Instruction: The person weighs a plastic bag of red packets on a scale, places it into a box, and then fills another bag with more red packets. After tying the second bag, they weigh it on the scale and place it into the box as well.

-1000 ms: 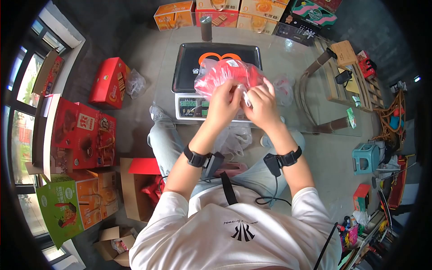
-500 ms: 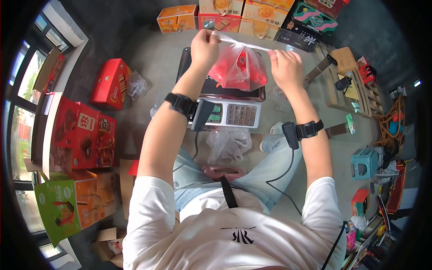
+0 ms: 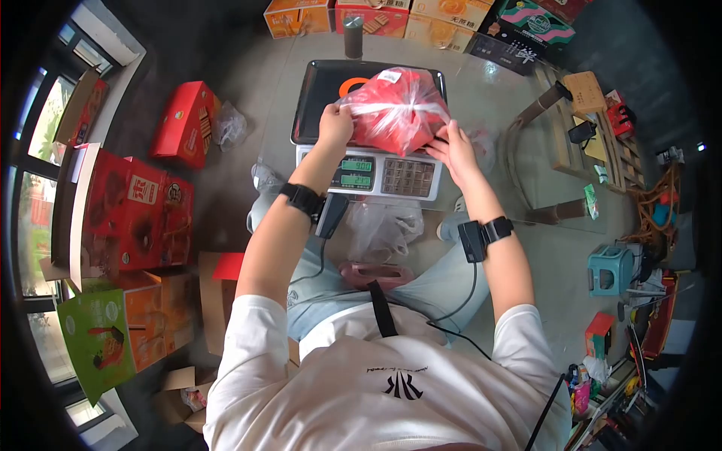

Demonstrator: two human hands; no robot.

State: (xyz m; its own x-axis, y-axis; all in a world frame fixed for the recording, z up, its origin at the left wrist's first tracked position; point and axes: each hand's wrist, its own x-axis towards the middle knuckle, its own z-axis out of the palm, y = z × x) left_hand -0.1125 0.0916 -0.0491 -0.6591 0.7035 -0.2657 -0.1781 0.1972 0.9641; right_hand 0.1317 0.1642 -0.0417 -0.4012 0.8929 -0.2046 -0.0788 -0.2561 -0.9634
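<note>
Red cartons (image 3: 143, 214) are stacked at the left, with a green box (image 3: 94, 338) below them and a red box (image 3: 184, 124) lying beyond. Orange and dark boxes (image 3: 421, 19) are lined up along the far edge. A wooden pallet (image 3: 579, 124) is seen at the right, and a teal stool (image 3: 611, 267) is placed near tangled cables (image 3: 658, 203).

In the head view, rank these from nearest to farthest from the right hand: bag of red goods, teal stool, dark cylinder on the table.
1. bag of red goods, touching the right hand, on the scale.
2. dark cylinder, far table edge.
3. teal stool, floor, right.
</note>
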